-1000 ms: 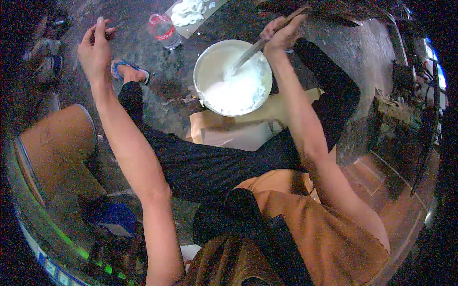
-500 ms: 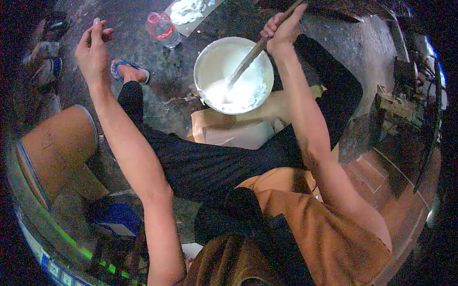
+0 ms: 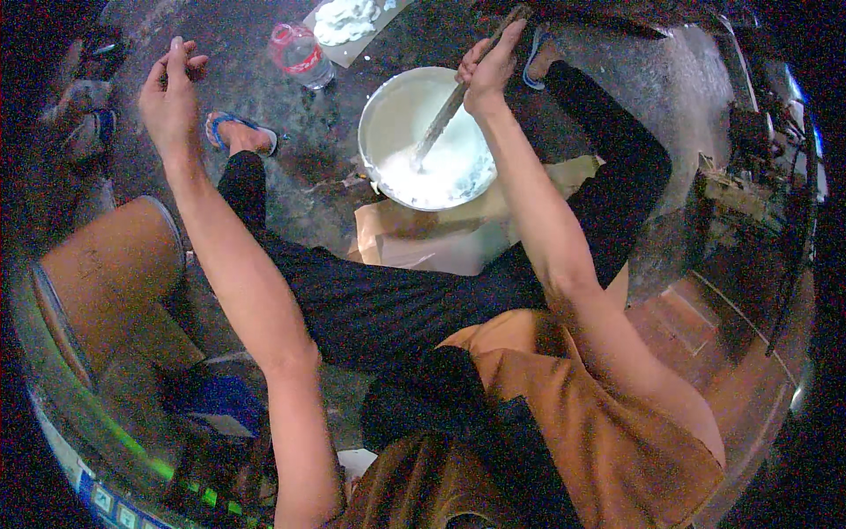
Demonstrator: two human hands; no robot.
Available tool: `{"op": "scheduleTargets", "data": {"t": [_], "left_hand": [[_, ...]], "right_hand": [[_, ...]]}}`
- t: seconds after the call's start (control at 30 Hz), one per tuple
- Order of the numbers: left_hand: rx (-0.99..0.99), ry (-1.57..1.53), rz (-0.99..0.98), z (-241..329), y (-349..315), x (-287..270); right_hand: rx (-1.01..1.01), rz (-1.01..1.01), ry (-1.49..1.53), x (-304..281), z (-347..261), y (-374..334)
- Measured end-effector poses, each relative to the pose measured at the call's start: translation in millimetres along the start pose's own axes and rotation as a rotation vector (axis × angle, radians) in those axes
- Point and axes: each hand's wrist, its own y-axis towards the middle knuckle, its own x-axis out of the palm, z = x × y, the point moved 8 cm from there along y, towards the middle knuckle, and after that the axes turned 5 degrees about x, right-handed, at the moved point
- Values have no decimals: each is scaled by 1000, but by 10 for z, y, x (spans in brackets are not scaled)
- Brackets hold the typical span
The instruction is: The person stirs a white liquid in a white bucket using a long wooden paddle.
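Observation:
My right hand (image 3: 491, 78) is wrapped round the upper part of a long wooden stick (image 3: 445, 116). The stick's lower end dips into a white, pasty mass (image 3: 441, 176) inside a round white bucket (image 3: 364, 132) on the floor between my legs. My left hand (image 3: 174, 97) is held up in the air at the far left, away from the bucket. Its fingers are loosely bent and apart, with nothing in them.
A clear plastic bottle (image 3: 302, 57) with a red cap and label stands beyond the bucket, beside a sheet bearing a white lump (image 3: 346, 19). Opened cardboard (image 3: 379, 231) lies under the bucket's near side. A brown drum (image 3: 110, 278) lies to my left.
My right hand has shifted left with the stick's upper end, so the stick leans differently in the bucket. My left hand stays almost where it was.

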Motion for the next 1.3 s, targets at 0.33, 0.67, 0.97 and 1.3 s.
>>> {"op": "scheduleTargets", "data": {"t": [0.33,0.67,0.97,1.3], "left_hand": [[2,47,-4,-5,-3,22],[7,-16,-3,-5,27,62],[-32,-40,-12,-34,38,39],[-32,0,-11,-11,24,21]], "right_hand": [[9,-33,70,202,-638,-293],[-298,-206,83,202,-293,-48],[42,48,81,-17,-219,-55],[-131,-41,151,253,-854,-154]]}}
